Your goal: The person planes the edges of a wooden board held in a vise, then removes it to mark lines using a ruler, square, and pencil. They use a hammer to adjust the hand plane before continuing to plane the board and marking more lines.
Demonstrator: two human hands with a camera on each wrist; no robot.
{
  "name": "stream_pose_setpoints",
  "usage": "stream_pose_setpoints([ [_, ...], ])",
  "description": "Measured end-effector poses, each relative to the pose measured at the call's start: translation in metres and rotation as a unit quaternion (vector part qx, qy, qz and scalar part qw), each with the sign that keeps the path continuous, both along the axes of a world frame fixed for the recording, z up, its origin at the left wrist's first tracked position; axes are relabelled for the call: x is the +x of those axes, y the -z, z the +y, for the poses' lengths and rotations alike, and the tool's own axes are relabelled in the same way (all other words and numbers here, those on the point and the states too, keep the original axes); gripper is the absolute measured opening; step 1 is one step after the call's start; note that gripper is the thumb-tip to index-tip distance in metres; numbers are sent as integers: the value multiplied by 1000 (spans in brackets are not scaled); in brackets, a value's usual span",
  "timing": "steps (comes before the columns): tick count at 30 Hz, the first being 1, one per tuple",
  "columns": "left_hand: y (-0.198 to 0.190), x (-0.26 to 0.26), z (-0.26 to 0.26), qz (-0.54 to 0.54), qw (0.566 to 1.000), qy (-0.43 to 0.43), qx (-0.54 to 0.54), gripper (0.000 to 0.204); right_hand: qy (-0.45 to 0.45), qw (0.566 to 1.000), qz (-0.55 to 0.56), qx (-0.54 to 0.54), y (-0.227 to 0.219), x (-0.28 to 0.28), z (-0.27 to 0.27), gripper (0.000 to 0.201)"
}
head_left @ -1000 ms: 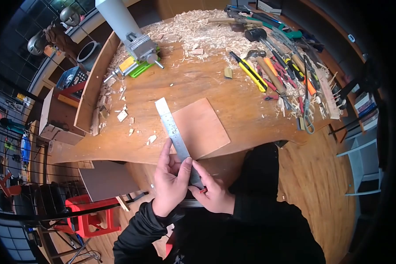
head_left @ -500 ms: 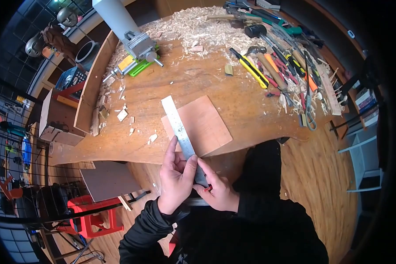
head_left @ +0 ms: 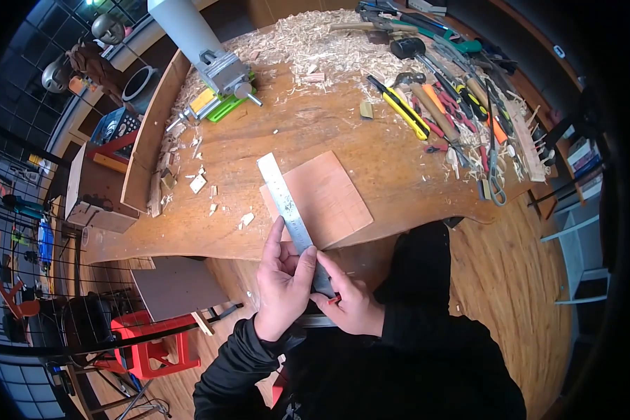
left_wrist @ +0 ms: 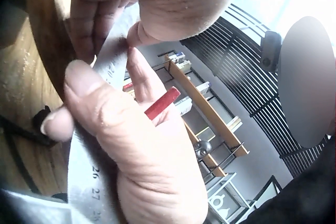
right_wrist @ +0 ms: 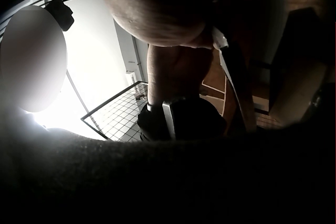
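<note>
A steel ruler (head_left: 280,189) with printed numbers slants away from me, its far end overlapping the left side of a thin square wooden board (head_left: 329,199) on the bench. My left hand (head_left: 281,283) holds the ruler near its middle, thumb on top and index finger stretched along its left edge. My right hand (head_left: 353,308) pinches the near part of it between thumb and fingers. In the left wrist view the numbers 26 and 27 show beside the right thumb (left_wrist: 89,98). A short red stick (left_wrist: 163,103) pokes out of the right hand's grasp.
On the workbench (head_left: 224,154) a vise (head_left: 224,77) stands back left. Wood shavings (head_left: 308,49) cover the back. Along the right lie a yellow utility knife (head_left: 402,112), a hammer (head_left: 434,105), scissors (head_left: 495,185) and other tools. A red stool (head_left: 154,343) stands at lower left.
Between the first two frames the ruler and both hands shifted right, so the ruler's far end lies more over the board. Since then the grip looks the same, with only slight view movement.
</note>
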State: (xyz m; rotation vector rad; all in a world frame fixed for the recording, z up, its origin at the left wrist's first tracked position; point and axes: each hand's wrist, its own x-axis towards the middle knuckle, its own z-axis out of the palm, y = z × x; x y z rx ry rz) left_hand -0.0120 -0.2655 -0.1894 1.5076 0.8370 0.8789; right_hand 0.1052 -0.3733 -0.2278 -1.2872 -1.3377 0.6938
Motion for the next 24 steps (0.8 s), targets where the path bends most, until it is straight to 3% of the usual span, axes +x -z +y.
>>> stream_pose_setpoints([
  [24,4,-2,-1,11,1000,4,1,72,-6,1000,1,-17,0,1,-1,83],
])
